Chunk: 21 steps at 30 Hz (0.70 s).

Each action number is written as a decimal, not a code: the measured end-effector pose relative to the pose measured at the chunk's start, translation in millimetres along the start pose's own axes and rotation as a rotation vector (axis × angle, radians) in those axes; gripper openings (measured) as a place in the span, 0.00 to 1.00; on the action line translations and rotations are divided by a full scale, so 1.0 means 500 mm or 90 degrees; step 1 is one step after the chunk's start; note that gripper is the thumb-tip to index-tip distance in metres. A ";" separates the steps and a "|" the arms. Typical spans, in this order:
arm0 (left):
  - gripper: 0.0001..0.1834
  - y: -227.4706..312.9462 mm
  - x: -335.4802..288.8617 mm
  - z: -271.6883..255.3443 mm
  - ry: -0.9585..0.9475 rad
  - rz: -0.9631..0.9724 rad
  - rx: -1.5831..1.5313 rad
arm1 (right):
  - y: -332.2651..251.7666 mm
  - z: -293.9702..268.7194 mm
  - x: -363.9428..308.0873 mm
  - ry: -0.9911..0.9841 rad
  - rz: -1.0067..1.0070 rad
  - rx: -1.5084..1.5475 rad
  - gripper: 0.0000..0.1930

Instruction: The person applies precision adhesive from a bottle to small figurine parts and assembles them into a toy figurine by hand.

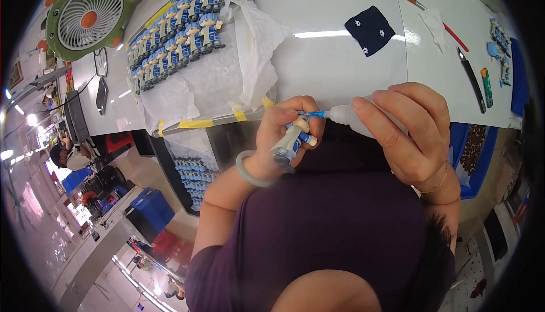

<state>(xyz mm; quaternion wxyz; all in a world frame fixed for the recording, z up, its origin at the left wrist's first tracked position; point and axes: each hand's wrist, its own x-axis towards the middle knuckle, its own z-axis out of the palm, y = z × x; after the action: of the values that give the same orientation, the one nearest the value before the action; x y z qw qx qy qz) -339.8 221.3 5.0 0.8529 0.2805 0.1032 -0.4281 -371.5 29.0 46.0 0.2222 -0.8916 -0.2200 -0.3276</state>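
In front of my chest, my left hand (pixel 271 132) is closed around a small figurine (pixel 289 140) in blue, cream and grey. The figurine is tilted, its grey base pointing down toward me. My right hand (pixel 410 133) grips a white squeeze bottle (pixel 344 115) from the right side. A thin blue nozzle (pixel 319 114) on that bottle points left and reaches the top of the figurine, close to my left fingertips. Whether the tip touches the figurine, I cannot tell.
Rows of similar figurines (pixel 170 48) stand on a paper-lined tray at the left. A green fan (pixel 85 19) is beyond them. Dark folded cloth (pixel 372 31) lies centrally; tweezers (pixel 472 79) and a brush (pixel 416 2) lie right. Below the table edge are a lower tray (pixel 170 184) and blue bin (pixel 485 164).
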 end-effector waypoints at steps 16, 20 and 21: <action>0.17 0.009 0.000 0.005 -0.065 -0.013 0.091 | 0.042 -0.022 -0.074 0.027 0.488 0.339 0.18; 0.14 0.011 -0.001 0.009 -0.089 0.012 0.117 | 0.049 -0.014 -0.085 0.032 0.513 0.383 0.18; 0.14 0.012 -0.001 0.011 -0.090 0.012 0.117 | 0.050 -0.013 -0.085 0.038 0.523 0.390 0.18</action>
<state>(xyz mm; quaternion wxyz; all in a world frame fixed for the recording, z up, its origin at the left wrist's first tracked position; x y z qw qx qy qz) -335.4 221.4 12.0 0.8326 0.3277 0.0007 -0.4465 -390.7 -5.2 15.3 0.5899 -0.7886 0.0691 -0.1590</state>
